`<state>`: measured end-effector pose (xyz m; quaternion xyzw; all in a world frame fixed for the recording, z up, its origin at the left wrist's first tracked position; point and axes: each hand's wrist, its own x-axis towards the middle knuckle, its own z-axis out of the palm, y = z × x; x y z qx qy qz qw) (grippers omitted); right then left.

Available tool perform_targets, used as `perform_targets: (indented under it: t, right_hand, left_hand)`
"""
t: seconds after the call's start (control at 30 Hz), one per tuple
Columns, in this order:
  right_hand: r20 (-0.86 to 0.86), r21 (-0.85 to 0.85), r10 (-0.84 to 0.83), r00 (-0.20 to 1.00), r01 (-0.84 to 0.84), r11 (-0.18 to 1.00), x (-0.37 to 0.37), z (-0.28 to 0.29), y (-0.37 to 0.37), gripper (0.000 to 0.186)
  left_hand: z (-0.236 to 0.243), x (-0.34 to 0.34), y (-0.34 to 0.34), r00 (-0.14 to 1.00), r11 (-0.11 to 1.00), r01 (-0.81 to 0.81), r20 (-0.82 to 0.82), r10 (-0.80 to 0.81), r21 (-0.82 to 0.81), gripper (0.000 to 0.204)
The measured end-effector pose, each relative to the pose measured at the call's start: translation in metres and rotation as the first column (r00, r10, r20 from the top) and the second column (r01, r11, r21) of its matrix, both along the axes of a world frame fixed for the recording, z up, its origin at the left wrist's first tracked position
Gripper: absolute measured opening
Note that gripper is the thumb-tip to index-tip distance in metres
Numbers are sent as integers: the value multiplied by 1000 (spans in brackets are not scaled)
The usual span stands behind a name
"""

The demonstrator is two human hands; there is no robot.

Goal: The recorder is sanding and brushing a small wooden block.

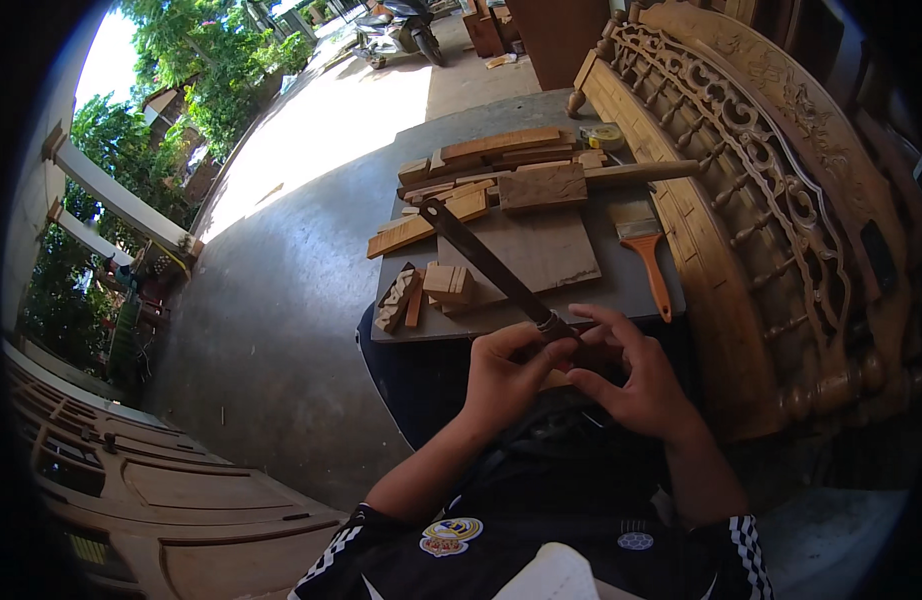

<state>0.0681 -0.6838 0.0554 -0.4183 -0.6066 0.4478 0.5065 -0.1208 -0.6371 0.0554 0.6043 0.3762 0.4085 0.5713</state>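
Observation:
My left hand has its fingers closed on the near end of a long dark tool, a flat bar with a hole at its far tip and a ringed handle. My right hand curls round that handle from the right, its fingers partly hiding it. The bar tilts up to the left over a grey board table. Beneath and beside it lie a plywood sheet, a small wooden block and short mottled scraps. An orange-handled paintbrush lies to the right.
Several wood offcuts and a yellow tape measure lie at the table's back. Carved wooden panels lean along the right. Panelled woodwork is at lower left, a pillar-and-rail edge at left, a parked scooter beyond.

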Motion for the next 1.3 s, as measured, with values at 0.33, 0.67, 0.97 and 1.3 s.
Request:
perform_targets:
  t: [0.33,0.67,0.97,1.3]
  right_hand:
    - [166,17,75,983,-79,997,-4,-6,3,53]
    - [198,-138,62,978,-35,990,2,-4,7,40]
    - [41,-207,18,999,-9,978,-9,-3,17,38]
    - [659,125,-149,737,88,988,-29,3,42,67]
  left_hand:
    - [3,-13,-4,999,999,30,31,-30,-19,40]
    - [26,-103,74,624,617,86,-525,579,782,45]
    - [8,-77,95,636,815,81,-660,401,573,46]
    - [-24,-37,106,813,717,22,-430,394,697,40]
